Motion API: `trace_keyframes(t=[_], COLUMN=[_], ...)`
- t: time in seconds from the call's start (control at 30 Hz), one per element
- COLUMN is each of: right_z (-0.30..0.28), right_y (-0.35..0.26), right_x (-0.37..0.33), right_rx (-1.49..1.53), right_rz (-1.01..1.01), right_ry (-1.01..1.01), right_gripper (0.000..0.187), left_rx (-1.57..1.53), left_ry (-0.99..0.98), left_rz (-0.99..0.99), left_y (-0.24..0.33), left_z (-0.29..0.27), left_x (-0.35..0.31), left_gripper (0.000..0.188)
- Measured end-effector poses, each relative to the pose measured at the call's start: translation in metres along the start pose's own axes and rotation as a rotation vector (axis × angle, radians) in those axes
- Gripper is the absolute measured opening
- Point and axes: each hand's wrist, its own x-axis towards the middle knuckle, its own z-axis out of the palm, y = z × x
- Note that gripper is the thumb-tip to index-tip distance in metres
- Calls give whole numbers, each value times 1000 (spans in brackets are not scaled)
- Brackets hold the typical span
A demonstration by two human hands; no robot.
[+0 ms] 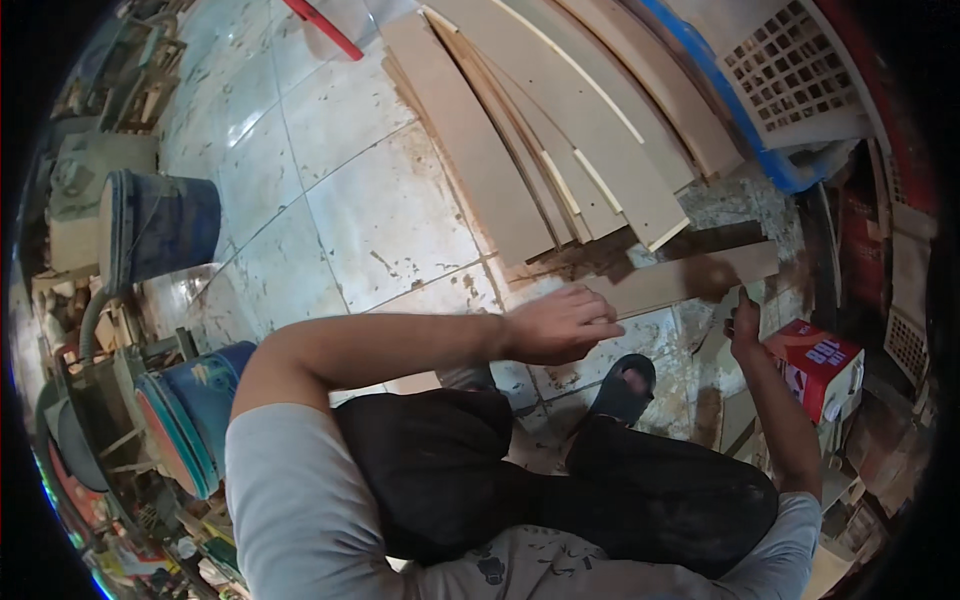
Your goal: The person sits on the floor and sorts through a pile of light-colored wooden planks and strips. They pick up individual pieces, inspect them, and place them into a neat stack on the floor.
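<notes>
Head view: left hand (558, 325), fingers curled, at the left end of a short board (700, 280); cannot tell whether they grip it. Right hand (743, 325), fingers parted and nothing seen in them, just below the board near its right end, beside a red box (815, 370). Board lies crosswise on the tiled floor (390, 215), just below the ends of several long planks (480, 140). Slipper (625, 390) below the board.
</notes>
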Motion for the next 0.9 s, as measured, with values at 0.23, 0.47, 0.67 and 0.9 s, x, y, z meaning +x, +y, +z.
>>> trace_keyframes(t=[0.23,0.47,0.67,0.9], right_z=[70,93,90,80], right_y=[16,-14,-15,-2], right_x=[-50,-75,-76,-66], right_rx=[-435,-474,-486,-515], right_rz=[-928,-1010,-989,-945], right_ry=[-8,-483,-465,-433], right_gripper=[25,16,17,18], left_rx=[649,782,748,855], left_ry=[151,-346,-438,-380], left_rz=[-346,-382,-416,-309], left_y=[-56,-65,-75,-85], left_z=[-111,-153,-161,-157], left_x=[-79,-43,-24,-33], left_gripper=[46,77,72,70])
